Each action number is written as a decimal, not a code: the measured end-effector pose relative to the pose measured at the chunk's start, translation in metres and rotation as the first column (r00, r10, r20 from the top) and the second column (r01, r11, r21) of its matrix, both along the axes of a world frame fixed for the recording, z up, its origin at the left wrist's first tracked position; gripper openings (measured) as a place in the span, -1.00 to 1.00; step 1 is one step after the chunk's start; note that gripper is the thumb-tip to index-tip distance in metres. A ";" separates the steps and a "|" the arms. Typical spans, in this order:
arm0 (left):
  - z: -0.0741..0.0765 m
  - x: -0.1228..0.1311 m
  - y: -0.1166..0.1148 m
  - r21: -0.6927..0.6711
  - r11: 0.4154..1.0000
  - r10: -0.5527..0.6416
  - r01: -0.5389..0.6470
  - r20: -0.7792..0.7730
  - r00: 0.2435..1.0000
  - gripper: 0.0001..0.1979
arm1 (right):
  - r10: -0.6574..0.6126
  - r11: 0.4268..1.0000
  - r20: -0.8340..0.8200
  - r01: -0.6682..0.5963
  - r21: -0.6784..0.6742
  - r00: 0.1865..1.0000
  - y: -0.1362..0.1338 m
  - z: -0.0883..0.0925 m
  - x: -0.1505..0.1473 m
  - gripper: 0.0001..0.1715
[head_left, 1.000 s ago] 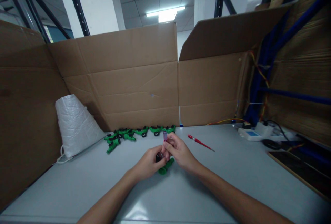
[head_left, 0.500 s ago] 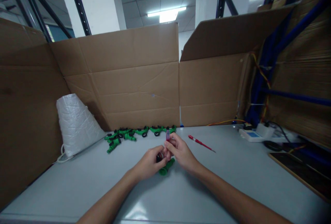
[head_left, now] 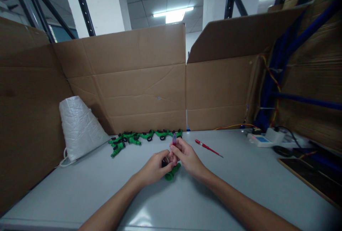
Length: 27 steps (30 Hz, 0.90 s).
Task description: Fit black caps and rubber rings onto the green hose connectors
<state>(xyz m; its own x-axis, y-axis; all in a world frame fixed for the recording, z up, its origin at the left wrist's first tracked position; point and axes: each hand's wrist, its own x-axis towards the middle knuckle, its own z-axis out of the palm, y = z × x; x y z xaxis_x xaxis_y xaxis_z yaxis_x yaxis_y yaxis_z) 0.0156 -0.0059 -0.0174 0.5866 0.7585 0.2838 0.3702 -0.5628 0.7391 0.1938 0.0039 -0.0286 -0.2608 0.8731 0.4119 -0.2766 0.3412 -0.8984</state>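
Note:
My left hand (head_left: 156, 168) is closed around a green toy vehicle (head_left: 169, 177) with a dark round part, probably a wheel, at the fingers. Its green end pokes out below both hands. In my right hand (head_left: 186, 156), thumb and fingers pinch a screwdriver (head_left: 174, 139), whose see-through reddish-purple handle points up. The fingertips of both hands meet, and they hide the screwdriver's tip and most of the toy. To the right of my right hand, a second, red screwdriver (head_left: 205, 146) lies on the table.
Several green toy vehicles (head_left: 146, 135) with black wheels stand along the back of the grey table (head_left: 227, 188). A white padded bag (head_left: 80, 131) leans at the left. Cardboard walls (head_left: 139, 88) enclose the back. A power strip (head_left: 263, 140) with cables sits at the right.
Almost nothing differs. The view has shifted very slightly, and both hands keep the same hold on the toy and screwdriver.

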 end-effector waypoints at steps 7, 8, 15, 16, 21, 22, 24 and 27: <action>0.000 0.000 0.000 0.000 1.000 0.000 0.000 0.010 1.000 -0.77 | -0.006 1.000 0.009 0.006 -0.006 1.000 -0.001 0.000 -0.001 -0.50; 0.000 0.000 0.000 0.000 1.000 0.001 -0.001 0.009 1.000 -0.78 | -0.006 1.000 0.007 0.006 -0.011 1.000 -0.001 0.000 -0.001 -0.49; 0.002 0.000 -0.001 -0.005 1.000 0.005 -0.005 0.000 1.000 -0.79 | 0.002 1.000 -0.004 -0.002 -0.031 1.000 0.000 0.000 0.000 -0.44; 0.002 0.000 -0.001 -0.002 1.000 0.006 -0.006 -0.002 1.000 -0.79 | -0.001 1.000 -0.005 0.001 -0.030 1.000 0.000 0.000 0.000 -0.44; 0.002 0.000 0.000 0.001 1.000 0.006 -0.006 -0.010 1.000 -0.80 | -0.016 1.000 -0.007 0.016 -0.024 1.000 -0.001 0.001 -0.001 -0.44; 0.002 0.000 0.000 0.000 1.000 0.005 -0.005 -0.009 1.000 -0.80 | -0.018 0.999 -0.005 0.018 -0.028 1.000 -0.001 0.001 -0.001 -0.44; 0.003 0.000 0.000 -0.003 1.000 0.001 -0.001 -0.008 1.000 -0.79 | -0.022 0.999 -0.001 0.021 -0.034 1.000 -0.001 0.001 -0.001 -0.43; 0.003 0.001 -0.001 -0.011 1.000 -0.001 0.001 -0.001 1.000 -0.77 | -0.020 0.999 -0.003 0.020 -0.038 1.000 -0.001 0.001 -0.001 -0.42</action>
